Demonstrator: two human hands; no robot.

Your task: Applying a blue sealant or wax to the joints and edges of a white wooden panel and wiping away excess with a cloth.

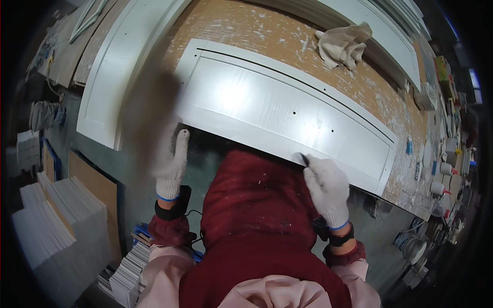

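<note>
A long white framed panel [257, 108] with a dark groove and several small holes lies on the workbench in front of me. My right hand [327, 187], in a white knit glove, is closed at the panel's near edge. A small dark tool [305, 160] pokes out from its fingertips; its kind cannot be made out. Just off the panel's left end is my left hand [172, 164], also gloved, its thumb stretched out. A brown blurred thing [151, 105] covers where its other fingers would be, so I cannot tell whether the hand holds it.
A crumpled beige cloth [345, 44] lies on the paint-flecked workbench [246, 28]. Another white panel [120, 61] stands at the left, and more white panels [393, 31] lie at the far right. Stacked white boards [61, 220] are at lower left. Bottles [438, 188] stand at the right.
</note>
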